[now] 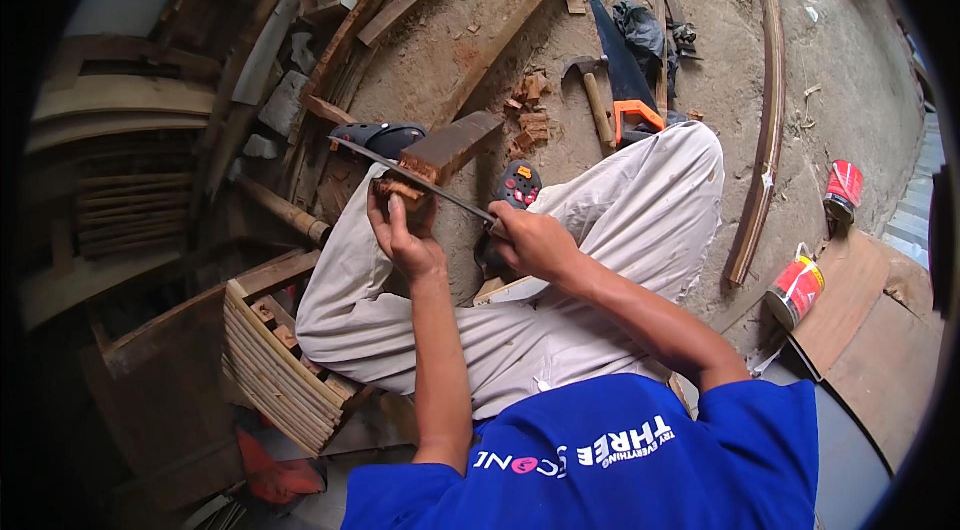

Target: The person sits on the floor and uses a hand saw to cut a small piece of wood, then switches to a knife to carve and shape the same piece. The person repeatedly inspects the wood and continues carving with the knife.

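My right hand (535, 245) is closed on the near end of a long, thin dark blade (410, 175), which looks like a machete; its handle is hidden in my fist. The blade slants up to the left across the near end of a thick brown wood block (462, 142). On the near side of the blade, my left hand (408, 242) grips a small reddish-brown wood piece (400, 192) with a rough, chipped face. Whether that piece is still joined to the block, I cannot tell. Both hands are between my spread knees, above my dark clogs (518, 185).
Broken wood chunks (533, 130) lie past the block. A hammer (597, 105) and an orange-handled handsaw (625, 70) rest by my right knee. Red paint cans (797, 292) stand at right, near a long wooden pole (768, 130). Slatted wooden frames (280, 365) crowd the left.
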